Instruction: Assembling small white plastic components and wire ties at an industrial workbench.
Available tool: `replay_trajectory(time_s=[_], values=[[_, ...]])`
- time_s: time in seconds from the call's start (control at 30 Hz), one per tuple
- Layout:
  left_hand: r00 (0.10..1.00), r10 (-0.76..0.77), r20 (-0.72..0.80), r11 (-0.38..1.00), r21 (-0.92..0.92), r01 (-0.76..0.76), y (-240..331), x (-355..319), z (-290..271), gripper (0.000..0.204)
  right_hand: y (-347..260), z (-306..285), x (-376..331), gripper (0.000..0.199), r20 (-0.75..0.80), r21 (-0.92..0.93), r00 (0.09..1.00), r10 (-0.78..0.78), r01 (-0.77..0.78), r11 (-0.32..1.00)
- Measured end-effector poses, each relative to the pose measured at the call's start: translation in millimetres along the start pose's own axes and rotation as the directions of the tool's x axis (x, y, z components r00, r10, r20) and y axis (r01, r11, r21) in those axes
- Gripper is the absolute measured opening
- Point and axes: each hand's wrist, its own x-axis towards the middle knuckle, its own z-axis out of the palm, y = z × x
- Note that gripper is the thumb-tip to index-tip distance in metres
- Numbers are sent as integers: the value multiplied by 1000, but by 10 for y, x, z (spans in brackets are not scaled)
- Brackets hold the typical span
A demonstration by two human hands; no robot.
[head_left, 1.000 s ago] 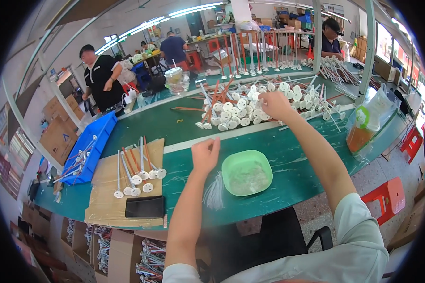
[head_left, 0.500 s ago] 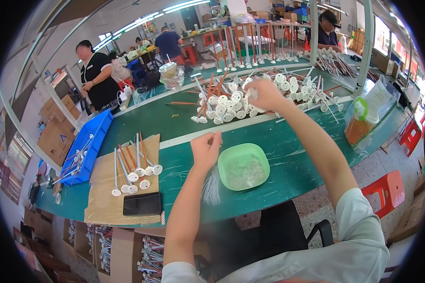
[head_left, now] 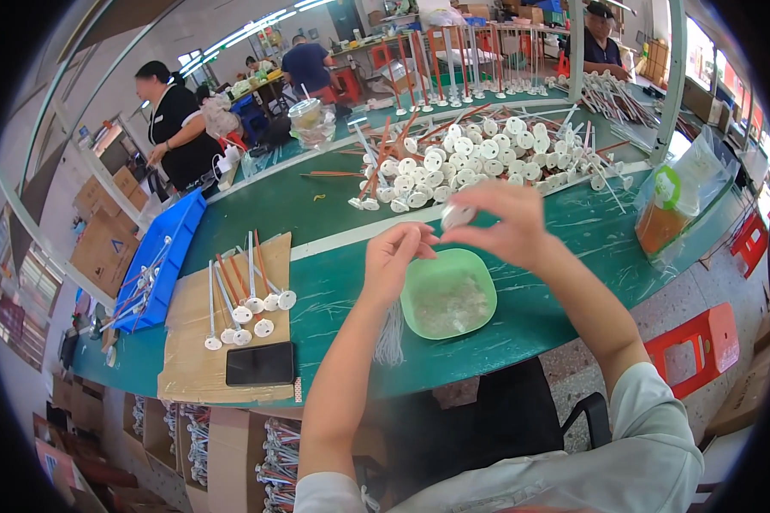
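Note:
Above the far rim of a light green bowl [head_left: 493,299] my two hands are close together. My right hand [head_left: 513,224] pinches a white round disc [head_left: 455,215] between thumb and fingers; whether a stick hangs from it is hidden. Beside it, the fingertips of my left hand [head_left: 393,255] are pressed together, and what they pinch, if anything, is too small to make out. Small clear pieces [head_left: 453,306] lie in the bowl. A bundle of white strings [head_left: 390,335] lies left of the bowl, partly behind my left forearm.
Beyond my hands lies a heap of white discs [head_left: 488,154] on red and silver sticks. At left, a cardboard sheet [head_left: 192,372] bears several more and a black phone [head_left: 260,364], next to a blue tray [head_left: 180,244]. A bagged drink [head_left: 660,222] stands right. People work farther back.
My right hand has come back from the heap toward my left hand, bringing a white disc. My left hand has shifted slightly right and up. The person at left has turned and moved slightly.

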Motion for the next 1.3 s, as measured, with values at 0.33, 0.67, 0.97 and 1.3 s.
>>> replay_trajectory(time_s=[0.33,0.67,0.97,1.3], values=[[971,-186,153,969,-133,207,31,-39,105,34,166,435,-515,27,5,125,1000,19,-20,992],[952,-262,156,832,-463,305,101,-71,115,23,133,394,-564,23,-28,65,1000,-2,3,998],[955,-219,198,873,-397,283,40,-85,61,24,83,403,-550,22,-56,57,998,-2,6,998],[938,-270,216,827,-447,340,64,-59,77,23,125,424,-576,19,-34,89,997,74,-71,993]])
